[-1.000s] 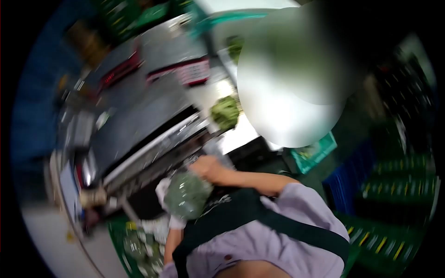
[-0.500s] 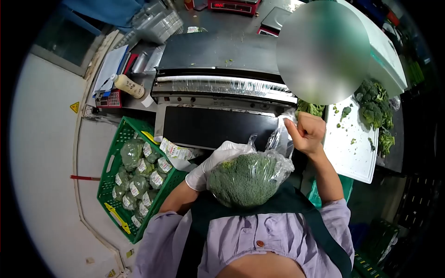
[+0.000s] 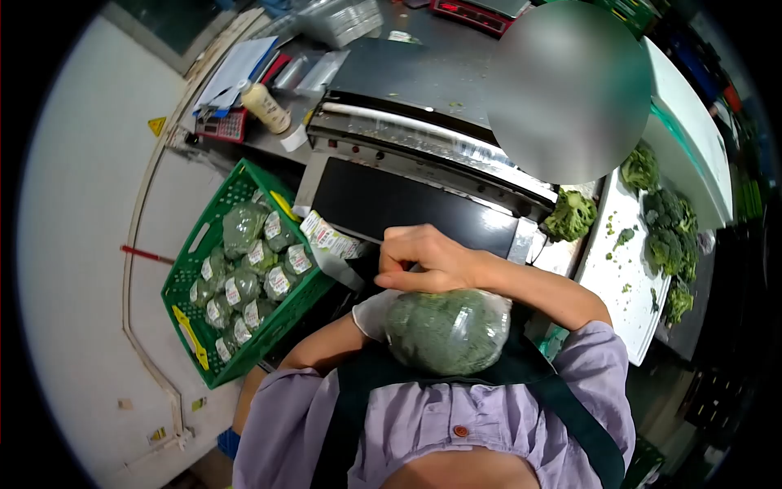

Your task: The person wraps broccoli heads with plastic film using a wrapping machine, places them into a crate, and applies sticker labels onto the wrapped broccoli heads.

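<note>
Head view: where is the broccoli (image 3: 448, 336), and how do the hands stand?

It sits against the apron (image 3: 357, 389), in clear film that shines over its crown. The gloved left hand (image 3: 371, 316) is at its side, mostly hidden; it seems to support the head, but I can't tell how far its fingers are spread. The bare right hand (image 3: 423, 259) lies along the far edge, fingers and thumb curled in. Whether it pinches film there, I can't tell.

So what would make this step go well?

I take it to be drawing the wrap snug. Let the left palm bear the weight, and pull evenly with the right, so the film tightens without tearing or crushing florets.

And the loose ends?

Gather them flat at the stem, I'd say, leaving the crown smooth like the bagged heads in the crate (image 3: 181, 281).
</note>
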`<state>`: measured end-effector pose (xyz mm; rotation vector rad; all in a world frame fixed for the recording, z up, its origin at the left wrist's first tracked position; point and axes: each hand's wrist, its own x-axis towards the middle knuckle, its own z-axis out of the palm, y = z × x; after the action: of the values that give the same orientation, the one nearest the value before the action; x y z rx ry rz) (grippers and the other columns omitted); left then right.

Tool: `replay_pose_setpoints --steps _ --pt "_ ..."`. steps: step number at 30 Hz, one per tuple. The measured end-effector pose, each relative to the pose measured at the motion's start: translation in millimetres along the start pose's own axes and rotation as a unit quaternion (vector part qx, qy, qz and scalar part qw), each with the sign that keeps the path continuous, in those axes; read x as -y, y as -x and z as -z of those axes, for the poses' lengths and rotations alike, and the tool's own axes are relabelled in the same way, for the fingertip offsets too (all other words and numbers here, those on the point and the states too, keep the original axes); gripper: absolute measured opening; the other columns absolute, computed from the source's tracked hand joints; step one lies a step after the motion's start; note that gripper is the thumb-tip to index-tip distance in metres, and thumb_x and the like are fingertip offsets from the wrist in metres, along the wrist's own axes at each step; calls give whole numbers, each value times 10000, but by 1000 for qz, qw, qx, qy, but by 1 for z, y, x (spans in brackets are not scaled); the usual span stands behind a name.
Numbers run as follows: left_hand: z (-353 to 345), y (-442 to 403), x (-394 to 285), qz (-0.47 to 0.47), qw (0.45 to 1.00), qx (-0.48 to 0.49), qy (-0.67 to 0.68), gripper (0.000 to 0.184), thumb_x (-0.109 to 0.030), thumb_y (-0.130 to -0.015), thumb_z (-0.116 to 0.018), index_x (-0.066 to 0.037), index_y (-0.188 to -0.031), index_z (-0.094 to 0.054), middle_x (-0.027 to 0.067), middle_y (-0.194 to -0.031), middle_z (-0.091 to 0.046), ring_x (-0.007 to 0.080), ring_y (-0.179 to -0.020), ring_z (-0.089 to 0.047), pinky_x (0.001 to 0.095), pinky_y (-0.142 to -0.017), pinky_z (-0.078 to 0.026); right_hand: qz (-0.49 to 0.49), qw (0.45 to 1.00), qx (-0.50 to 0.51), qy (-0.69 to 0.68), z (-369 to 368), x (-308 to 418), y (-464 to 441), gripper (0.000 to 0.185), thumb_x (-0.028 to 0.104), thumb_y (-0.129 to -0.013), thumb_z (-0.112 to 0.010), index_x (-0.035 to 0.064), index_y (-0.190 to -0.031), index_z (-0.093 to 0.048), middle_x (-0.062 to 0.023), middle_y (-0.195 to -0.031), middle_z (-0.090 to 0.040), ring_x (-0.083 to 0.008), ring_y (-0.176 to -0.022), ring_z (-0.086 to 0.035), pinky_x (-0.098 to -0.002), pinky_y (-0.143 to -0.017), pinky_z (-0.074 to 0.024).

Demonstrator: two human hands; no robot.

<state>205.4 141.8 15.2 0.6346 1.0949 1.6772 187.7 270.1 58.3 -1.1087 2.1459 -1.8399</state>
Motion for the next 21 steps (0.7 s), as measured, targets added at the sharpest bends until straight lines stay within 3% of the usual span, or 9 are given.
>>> replay_pose_setpoints --steps 3,5,7,9,11,13,15,17,21 --pt "29 13 28 22 972 -75 223 235 -169 -933 -443 -46 -1090 -568 79 -1056 -581 176 -1033 -531 311 -928 -404 -45 970 67 -229 -9 0 9 304 268 -934 -450 -9 -888 -568 -145 -905 -598 -236 -892 -561 -325 -764 -433" --pt "60 23 31 -41 924 -234 300 233 -165 -935 -440 -63 -1107 -560 81 -1089 -572 189 -1067 -520 323 -960 -390 -58 973 70 -212 -4 2 11 371 300 -965 -377 -23 -979 -559 -163 -1060 -584 -239 -991 -558 -328 -845 -429" --pt "52 36 -22 -91 883 -421 190 288 -150 -936 -421 -9 -1160 -533 117 -1177 -549 236 -1112 -511 374 -1008 -347 -275 841 111 -453 -7 -3 19 402 321 -970 -364 -28 -1004 -560 -177 -1086 -584 -244 -971 -573 -336 -844 -449" --pt "55 51 -46 -192 930 -271 -156 445 -304 -901 -512 24 -1202 -489 140 -1203 -528 274 -1138 -491 395 -990 -343 -390 748 72 -531 -14 -29 25 429 359 -963 -373 -24 -1021 -557 -178 -1071 -589 -248 -942 -590 -337 -826 -473" --pt "34 45 -68 -209 875 -101 -426 665 -450 -831 -577 31 -1262 -414 175 -1242 -483 305 -1190 -439 411 -997 -316 -439 729 66 -521 -14 -42 19 390 328 -956 -394 -15 -1048 -553 -187 -1048 -599 -226 -899 -611 -336 -782 -498" --pt "12 44 -39 -102 850 -102 -507 814 -529 -716 -668 17 -1263 -414 208 -1260 -449 326 -1199 -411 430 -1010 -276 -470 721 40 -508 -19 -48 13 369 306 -954 -397 -15 -1052 -552 -180 -1039 -601 -219 -893 -612 -333 -774 -501" --pt "21 47 -40 -50 900 -87 -424 913 -577 -624 -717 13 -1252 -416 215 -1244 -446 327 -1192 -411 442 -1029 -239 -493 714 14 -497 -22 -53 7 349 283 -952 -401 -14 -1056 -551 -173 -1029 -604 -211 -887 -613 -329 -767 -503" --pt "26 55 -36 -79 903 -110 -408 952 -578 -569 -752 17 -1236 -425 198 -1197 -472 316 -1139 -458 428 -998 -307 -511 705 -19 -492 -26 -56 6 329 260 -950 -404 -14 -1060 -550 -166 -1020 -607 -203 -881 -614 -325 -759 -506" --pt "37 75 -23 -125 931 -250 -233 757 -340 -636 -737 18 -1233 -439 149 -1154 -519 253 -1068 -521 348 -909 -417 -535 685 -94 -487 -35 -61 3 291 214 -946 -412 -13 -1067 -548 -152 -1001 -612 -187 -869 -615 -317 -744 -511"
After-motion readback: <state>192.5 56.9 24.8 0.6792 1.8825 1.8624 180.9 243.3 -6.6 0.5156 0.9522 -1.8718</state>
